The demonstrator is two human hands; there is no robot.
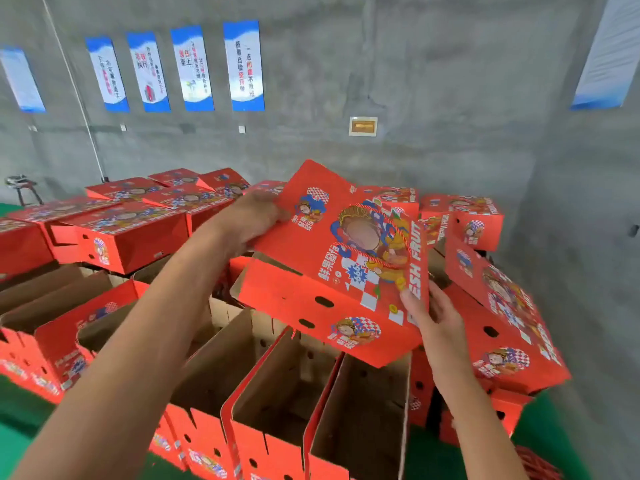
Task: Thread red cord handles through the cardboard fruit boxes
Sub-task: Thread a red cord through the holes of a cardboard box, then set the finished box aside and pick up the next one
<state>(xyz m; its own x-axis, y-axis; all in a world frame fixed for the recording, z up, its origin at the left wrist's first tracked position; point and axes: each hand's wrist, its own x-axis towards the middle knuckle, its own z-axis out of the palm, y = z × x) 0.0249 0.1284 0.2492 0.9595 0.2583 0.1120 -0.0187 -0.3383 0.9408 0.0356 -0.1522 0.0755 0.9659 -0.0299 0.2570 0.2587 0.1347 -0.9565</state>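
Open-topped cardboard boxes [284,386] stand nearest, brown insides showing. Above them both hands hold a closed red fruit box [332,271], tilted: the left hand [252,216] grips its far left edge, the right hand [433,313] pinches its near right corner. A red cord handle [372,233] lies looped on its lid, long axis running upper-left to lower-right

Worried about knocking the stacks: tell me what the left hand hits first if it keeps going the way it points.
Probably only the box it already holds; the left hand points up-right. Behind lie more closed boxes, though depth is unclear.
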